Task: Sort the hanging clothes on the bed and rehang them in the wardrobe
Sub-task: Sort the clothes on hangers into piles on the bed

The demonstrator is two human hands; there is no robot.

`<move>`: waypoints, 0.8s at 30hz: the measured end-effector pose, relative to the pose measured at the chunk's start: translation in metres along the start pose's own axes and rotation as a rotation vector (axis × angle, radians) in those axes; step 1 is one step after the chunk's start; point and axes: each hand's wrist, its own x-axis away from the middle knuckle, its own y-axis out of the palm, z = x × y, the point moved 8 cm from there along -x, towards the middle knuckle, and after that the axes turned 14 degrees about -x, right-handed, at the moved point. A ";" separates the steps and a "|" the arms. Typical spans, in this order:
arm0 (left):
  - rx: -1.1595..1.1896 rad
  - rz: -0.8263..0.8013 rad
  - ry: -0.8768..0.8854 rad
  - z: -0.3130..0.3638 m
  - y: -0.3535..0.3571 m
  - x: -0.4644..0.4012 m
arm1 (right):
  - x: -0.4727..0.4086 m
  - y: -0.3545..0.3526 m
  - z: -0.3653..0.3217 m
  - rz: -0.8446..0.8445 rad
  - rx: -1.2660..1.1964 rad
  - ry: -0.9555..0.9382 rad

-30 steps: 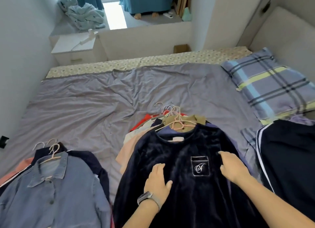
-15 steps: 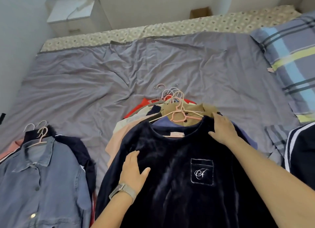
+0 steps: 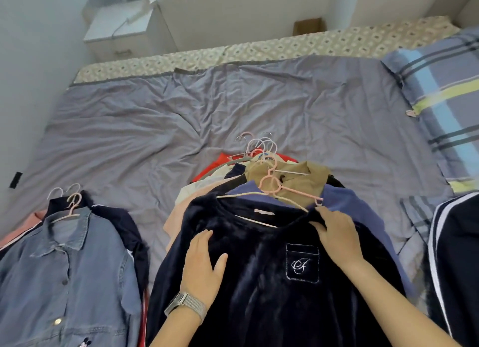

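A dark navy velvet top [image 3: 261, 274] with an embroidered chest patch lies uppermost on the middle pile of clothes on hangers [image 3: 272, 188]. My left hand [image 3: 203, 265] rests flat on its left chest, fingers straight, a watch on the wrist. At the right side of the collar, my right hand [image 3: 337, 234] lies with its fingertips on the neckline; whether they pinch the fabric is hidden. Under the navy top show blue, olive, peach, cream and red garments with pink hanger hooks [image 3: 259, 147] fanned out behind.
A denim shirt [image 3: 64, 274] on a hanger tops a second pile at the left. A dark garment with white stripes [image 3: 456, 263] lies at the right. The grey bedsheet [image 3: 181, 118] stretches beyond, with a plaid pillow [image 3: 445, 100] at right and a white nightstand [image 3: 121, 30] behind.
My right hand moved from the chest patch up to the right side of the collar. My left hand slid left and up on the top. The camera tilted down and closer.
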 end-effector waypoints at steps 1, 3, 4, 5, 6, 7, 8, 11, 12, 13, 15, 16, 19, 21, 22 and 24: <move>0.003 0.034 0.005 0.003 -0.008 0.002 | 0.017 -0.004 -0.010 -0.017 -0.055 -0.013; -0.022 0.109 0.004 0.004 -0.025 0.007 | 0.053 -0.013 -0.028 -0.069 -0.130 0.003; -0.051 0.144 0.000 0.003 -0.033 0.010 | 0.070 -0.018 -0.036 -0.090 -0.171 0.022; -0.087 0.171 0.000 0.002 -0.041 0.014 | 0.085 -0.025 -0.044 -0.091 -0.215 0.032; -0.125 0.181 0.010 0.001 -0.046 0.019 | 0.099 -0.033 -0.053 -0.072 -0.272 0.035; -0.167 0.166 0.013 0.000 -0.051 0.026 | 0.112 -0.042 -0.060 -0.046 -0.330 0.038; -0.196 0.141 0.011 -0.004 -0.054 0.034 | 0.125 -0.050 -0.067 -0.031 -0.376 0.047; -0.224 0.154 0.039 -0.016 -0.070 0.075 | 0.165 -0.066 -0.095 -0.067 -0.372 0.057; -0.254 0.173 0.065 -0.018 -0.078 0.093 | 0.179 -0.070 -0.107 -0.086 -0.347 0.053; -0.290 0.161 0.080 -0.022 -0.085 0.111 | 0.194 -0.074 -0.120 -0.097 -0.314 0.047; -0.314 0.122 0.103 -0.030 -0.098 0.147 | 0.223 -0.088 -0.153 -0.089 -0.248 0.015; -0.272 0.126 0.121 -0.035 -0.108 0.165 | 0.239 -0.096 -0.171 -0.069 -0.225 -0.004; -0.169 0.262 0.219 -0.047 -0.160 0.229 | 0.297 -0.126 -0.218 0.034 -0.233 -0.043; -0.157 0.422 0.267 -0.064 -0.202 0.273 | 0.338 -0.147 -0.243 0.109 -0.273 -0.058; -0.152 0.478 0.268 -0.076 -0.222 0.291 | 0.359 -0.157 -0.254 0.146 -0.277 -0.058; -0.131 0.519 0.270 -0.102 -0.253 0.320 | 0.396 -0.170 -0.278 0.217 -0.283 -0.042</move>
